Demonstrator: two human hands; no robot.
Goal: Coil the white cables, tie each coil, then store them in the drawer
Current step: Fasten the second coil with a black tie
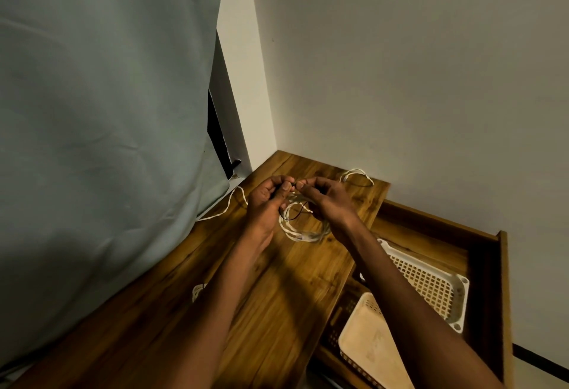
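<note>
A coil of white cable (303, 230) hangs between my hands above the wooden desk top (277, 281). My left hand (266, 201) and my right hand (326, 201) meet at the coil's top, each pinching a thin black tie (294, 217) that loops down across the coil. Another white cable (357, 174) lies loose at the desk's far edge. A third white cable (229, 205) trails off the desk's left side. Part of one more white cable (197, 291) shows beside my left forearm. The wooden drawer (486, 265) stands open on the right.
Inside the drawer lie a white perforated basket (431, 284) and a cream-coloured basket (366, 342). A grey-green curtain (101, 127) hangs along the left, touching the desk. White walls meet in the corner behind the desk.
</note>
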